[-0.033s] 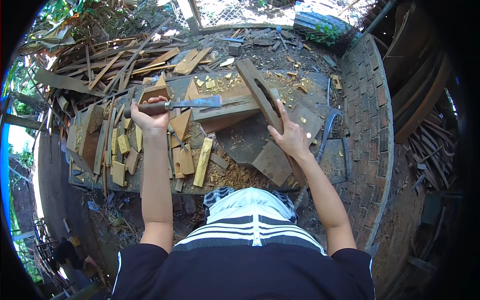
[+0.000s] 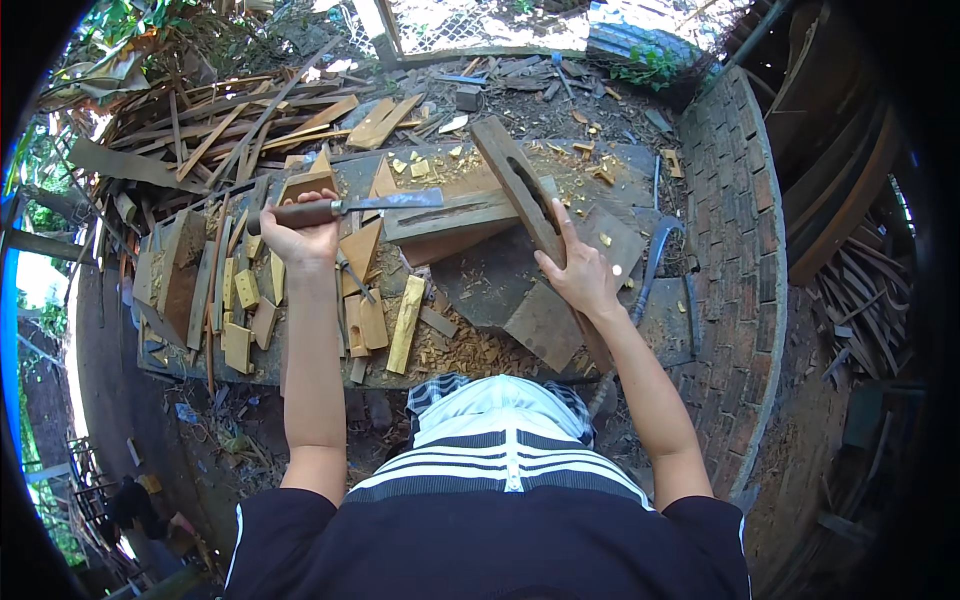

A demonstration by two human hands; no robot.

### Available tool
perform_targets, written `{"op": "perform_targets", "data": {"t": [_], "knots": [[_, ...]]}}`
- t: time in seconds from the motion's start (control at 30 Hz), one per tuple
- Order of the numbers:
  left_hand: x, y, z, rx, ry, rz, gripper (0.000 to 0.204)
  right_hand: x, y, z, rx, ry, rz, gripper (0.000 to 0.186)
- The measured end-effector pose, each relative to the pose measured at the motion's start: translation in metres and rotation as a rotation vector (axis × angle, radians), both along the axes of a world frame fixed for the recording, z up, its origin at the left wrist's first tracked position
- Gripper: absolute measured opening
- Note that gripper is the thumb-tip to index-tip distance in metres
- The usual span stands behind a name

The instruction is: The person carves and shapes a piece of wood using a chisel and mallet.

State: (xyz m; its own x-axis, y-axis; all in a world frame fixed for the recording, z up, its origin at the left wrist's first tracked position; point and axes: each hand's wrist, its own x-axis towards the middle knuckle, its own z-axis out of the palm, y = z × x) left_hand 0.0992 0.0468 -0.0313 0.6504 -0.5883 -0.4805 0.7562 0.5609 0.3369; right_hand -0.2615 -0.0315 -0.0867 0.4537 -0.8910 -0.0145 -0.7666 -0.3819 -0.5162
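The left forearm (image 2: 316, 370) is raised almost straight up from the lower edge, and the left hand (image 2: 308, 228) is turned palm upward above the left part of the counter (image 2: 668, 335). The right forearm (image 2: 650, 400) is slanted up and inward, and the right hand (image 2: 580, 268) is laid, back upward, over a slotted plank (image 2: 515, 175). On the left, the fingers are curled closed around the wooden handle of a chisel (image 2: 400, 200), whose flat blade is pointed to the right, across the view of a slotted beam (image 2: 455, 217). On the right, the index finger is stretched along the plank and the thumb is spread wide from it, with the other fingers partly bent; whether the plank is gripped or only pressed cannot be told. One slotted plank is seen, set aslant across the one slotted beam in the middle of the counter. One chisel is held, and one smaller tool (image 2: 353, 277) is left lying near the left forearm. One curved blade (image 2: 657, 250) is placed to the right of the right hand, and one long yellow strip (image 2: 405, 325) is seen near the front edge, just beside scattered wood chips (image 2: 465, 352).
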Motion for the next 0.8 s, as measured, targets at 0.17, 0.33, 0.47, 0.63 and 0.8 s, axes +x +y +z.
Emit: {"op": "perform_targets", "data": {"t": [0.17, 0.33, 0.47, 0.63, 0.8], "knots": [[-0.04, -0.006, 0.014, 0.031, -0.439, -0.06, 0.028, -0.002, 0.001, -0.005, -0.044, -0.034, 0.002, 0.09], [-0.072, -0.016, 0.016, 0.165, -1.114, -0.129, 0.036, -0.003, 0.002, -0.001, -0.012, -0.034, -0.001, 0.089], [-0.088, -0.025, 0.018, 0.283, -1.484, 0.047, 0.028, -0.003, 0.002, -0.003, -0.016, -0.034, -0.004, 0.089], [-0.114, -0.049, 0.025, 0.098, -1.329, 0.207, 0.023, -0.005, 0.002, -0.005, -0.022, -0.045, -0.009, 0.089], [-0.127, -0.064, 0.031, 0.06, -1.267, 0.245, 0.021, -0.004, 0.001, -0.01, -0.06, -0.066, 0.003, 0.09]]}}
